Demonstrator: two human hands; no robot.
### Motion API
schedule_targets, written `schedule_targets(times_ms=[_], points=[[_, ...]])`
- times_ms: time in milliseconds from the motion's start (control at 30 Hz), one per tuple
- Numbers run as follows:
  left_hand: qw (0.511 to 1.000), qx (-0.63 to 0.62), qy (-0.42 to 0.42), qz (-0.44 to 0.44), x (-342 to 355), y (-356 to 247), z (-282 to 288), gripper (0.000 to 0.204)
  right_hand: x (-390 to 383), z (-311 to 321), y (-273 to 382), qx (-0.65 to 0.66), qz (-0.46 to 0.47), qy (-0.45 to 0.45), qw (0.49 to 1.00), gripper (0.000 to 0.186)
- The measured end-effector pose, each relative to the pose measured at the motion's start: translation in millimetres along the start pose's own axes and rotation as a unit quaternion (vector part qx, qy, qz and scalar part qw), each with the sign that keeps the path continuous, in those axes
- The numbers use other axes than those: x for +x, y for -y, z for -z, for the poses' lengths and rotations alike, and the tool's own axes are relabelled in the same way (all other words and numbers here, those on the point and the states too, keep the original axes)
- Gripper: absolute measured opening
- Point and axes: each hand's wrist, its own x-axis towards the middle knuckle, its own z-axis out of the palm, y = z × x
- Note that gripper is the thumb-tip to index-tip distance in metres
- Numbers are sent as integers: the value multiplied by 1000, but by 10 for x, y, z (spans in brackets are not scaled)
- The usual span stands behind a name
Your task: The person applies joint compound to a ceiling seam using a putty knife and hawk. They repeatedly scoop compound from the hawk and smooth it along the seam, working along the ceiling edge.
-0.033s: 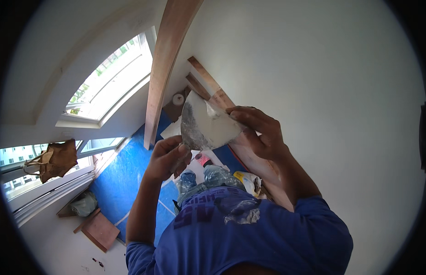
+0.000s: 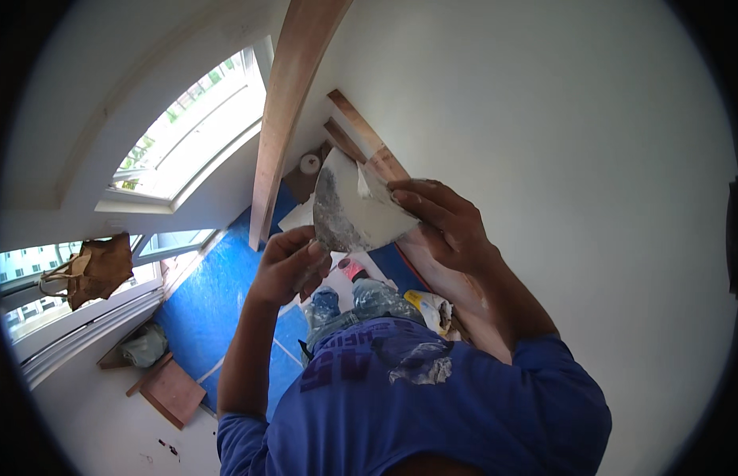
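A thin, bent pale sheet (image 2: 377, 218), grey and scuffed along its curved left side, is held up in front of my body. I cannot tell what kind of sheet it is. My left hand (image 2: 291, 268) pinches its lower left corner between thumb and fingers. At its right edge, the fingers of my right hand (image 2: 444, 222) are closed on it, next to a raised white flap (image 2: 363, 181). Part of the edge is hidden behind the right fingers.
A tall wooden beam (image 2: 293, 95) rises beyond my hands. Blue covering (image 2: 206, 293) lies on the floor, with a white-and-yellow bag (image 2: 432, 312) by my legs. A brown bag (image 2: 101, 270) hangs at the window on the left. A white wall (image 2: 591, 198) stands at right.
The white flap by my right fingers stands out more. Both hands and the sheet sit slightly higher in the picture, with the same grips.
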Motion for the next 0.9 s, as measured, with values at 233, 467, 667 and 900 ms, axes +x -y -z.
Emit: schedule_targets(times_ms=[233,467,667,900], points=[[996,0,-41,-76,-53,-9,566,22,-440,-519,-923,-116,-47,156,980,41],[911,291,-292,5,-13,1480,1625,35,-1766,-1812,-2261,518,-536,-13,667,30],[867,244,-403,162,-408,3706,2409,16,-2822,-3624,-3104,81,-457,177,868,27],[821,331,-439,152,-880,4911,2708,27,-3278,-5447,-4110,-77,-264,386,881,38]])
